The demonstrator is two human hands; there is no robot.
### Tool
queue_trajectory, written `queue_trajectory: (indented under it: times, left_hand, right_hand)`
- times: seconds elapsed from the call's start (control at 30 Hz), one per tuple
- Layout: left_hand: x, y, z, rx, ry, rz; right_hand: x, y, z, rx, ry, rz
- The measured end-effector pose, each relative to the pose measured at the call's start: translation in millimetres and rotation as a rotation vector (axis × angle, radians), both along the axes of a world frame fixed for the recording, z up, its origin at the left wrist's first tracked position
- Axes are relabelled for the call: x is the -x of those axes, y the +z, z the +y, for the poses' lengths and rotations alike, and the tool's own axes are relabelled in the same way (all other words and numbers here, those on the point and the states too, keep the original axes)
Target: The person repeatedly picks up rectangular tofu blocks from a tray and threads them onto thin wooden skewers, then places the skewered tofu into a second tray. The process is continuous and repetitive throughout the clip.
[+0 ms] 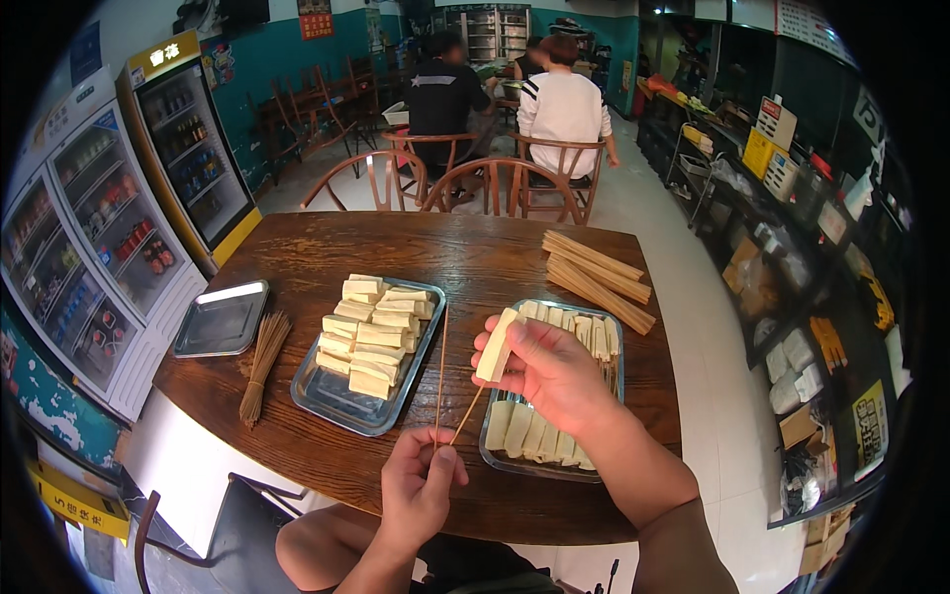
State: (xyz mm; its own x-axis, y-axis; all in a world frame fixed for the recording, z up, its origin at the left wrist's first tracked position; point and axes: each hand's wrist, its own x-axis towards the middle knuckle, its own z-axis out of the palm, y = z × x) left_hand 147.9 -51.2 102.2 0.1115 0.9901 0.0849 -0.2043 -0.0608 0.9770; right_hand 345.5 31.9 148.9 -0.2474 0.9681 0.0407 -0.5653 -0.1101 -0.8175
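Note:
My left hand [426, 482] pinches two thin wooden skewers [441, 371] near their lower ends. One skewer stands nearly upright; the other slants up to the right. At the top of the slanted one is a pale yellow folded roll, seemingly tofu skin [497, 345], which my right hand [554, 374] grips between thumb and fingers. Its skewer's tip is hidden. Beneath my right hand lies a metal tray [487, 447] of similar rolls in rows, with sticks among them, partly covered by my arm. To the left, another metal tray [341, 414] bears stacked loose rolls [371, 337].
A bare metal tray [223, 322] and a tied bundle of skewers [263, 368] lie at the wooden table's [475, 247] left. More stick bundles [599, 277] lie at its far right. Chairs [505, 183] and seated people are beyond; fridges [109, 218] stand left, shelves [782, 327] right.

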Motion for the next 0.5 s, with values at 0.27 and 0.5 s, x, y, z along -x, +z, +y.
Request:
queue_trajectory:
  times: [0.27,0.5]
  left_hand:
    - [-10.7,5.7,7.6,0.105,-0.088,-0.077]
    - [18.7,-41.4,45.3,0.118,0.06,-0.091]
  right_hand:
    - [-14.6,1.6,14.3,-0.006,-0.065,-0.126]
    - [-101.8,-1.7,103.9,0.152,-0.232,-0.501]
